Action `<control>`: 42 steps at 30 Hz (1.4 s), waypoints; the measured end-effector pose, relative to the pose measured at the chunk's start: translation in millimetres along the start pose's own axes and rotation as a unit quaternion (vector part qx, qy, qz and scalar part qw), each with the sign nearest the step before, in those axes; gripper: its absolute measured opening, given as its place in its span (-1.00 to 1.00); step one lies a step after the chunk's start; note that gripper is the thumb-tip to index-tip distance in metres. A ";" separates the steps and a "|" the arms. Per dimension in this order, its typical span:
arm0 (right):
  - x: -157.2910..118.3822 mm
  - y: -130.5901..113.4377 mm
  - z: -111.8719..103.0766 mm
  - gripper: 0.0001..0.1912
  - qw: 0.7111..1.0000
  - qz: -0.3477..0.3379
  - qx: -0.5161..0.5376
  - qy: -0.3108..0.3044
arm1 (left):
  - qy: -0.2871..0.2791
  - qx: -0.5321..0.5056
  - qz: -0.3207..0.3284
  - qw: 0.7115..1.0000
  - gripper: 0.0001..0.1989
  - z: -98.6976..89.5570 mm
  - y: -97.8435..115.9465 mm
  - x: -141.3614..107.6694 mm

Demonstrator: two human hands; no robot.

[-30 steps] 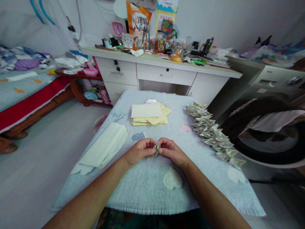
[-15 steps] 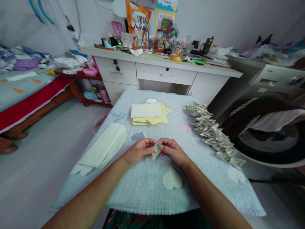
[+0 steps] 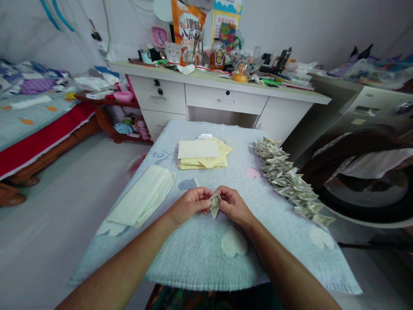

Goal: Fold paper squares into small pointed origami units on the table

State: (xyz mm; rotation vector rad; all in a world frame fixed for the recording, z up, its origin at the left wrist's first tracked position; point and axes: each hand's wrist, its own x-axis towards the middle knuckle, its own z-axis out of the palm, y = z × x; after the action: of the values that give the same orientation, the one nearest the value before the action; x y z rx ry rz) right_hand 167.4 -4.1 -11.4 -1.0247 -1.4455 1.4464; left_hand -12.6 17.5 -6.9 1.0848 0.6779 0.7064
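Between my two hands is a small folded paper piece (image 3: 214,206), greenish grey, with a point hanging downward. My left hand (image 3: 192,203) pinches its left side between thumb and fingers. On the other side my right hand (image 3: 232,206) grips the right edge, thumb in front; its other fingertips are partly hidden. To the right, a long row of folded paper pieces (image 3: 287,181) in the same colour lies nested together. Left of my hands rests a stack of pale green paper sheets (image 3: 142,196). Beyond them sits a pile of yellow paper (image 3: 203,163) with a cream card (image 3: 198,149) on top.
A light blue cloth (image 3: 193,258) covers the table before me. Behind it stands a white desk (image 3: 226,97) crowded with jars, a snack bag and a pink clock (image 3: 159,36). A washing machine (image 3: 374,107) is at the right, a bed (image 3: 32,112) at the left.
The folded paper has turned so more of its front face shows. My right thumb has shifted slightly to its right edge. The camera view has moved a little.
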 end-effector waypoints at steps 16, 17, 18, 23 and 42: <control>-0.4 5.3 -1.3 -0.73 0.999 -0.025 -0.038 0.001 | 0.019 -0.050 -0.003 0.999 -0.70 0.0 -0.3 -0.3; -0.4 5.6 -1.6 -0.73 0.999 -0.024 -0.037 0.003 | 0.020 -0.055 -0.003 0.998 -0.70 0.2 0.0 -0.4; -0.4 5.7 -1.7 -0.72 0.999 -0.023 -0.037 0.004 | 0.022 -0.057 -0.003 0.998 -0.70 0.5 0.3 -0.5; -0.4 2.7 -1.7 -0.72 0.999 -0.018 -0.036 0.011 | 0.020 -0.042 -0.005 0.999 -0.70 0.3 0.9 0.6; -3.4 0.8 4.9 -0.75 0.963 -0.092 -0.246 0.055 | 0.096 -0.152 0.044 0.983 -0.62 0.9 9.8 -1.8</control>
State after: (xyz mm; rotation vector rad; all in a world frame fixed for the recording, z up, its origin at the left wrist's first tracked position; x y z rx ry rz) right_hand 163.9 -9.0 -12.3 -1.2063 -1.8127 0.8980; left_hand -14.7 18.6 2.8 0.7744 0.6631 0.9673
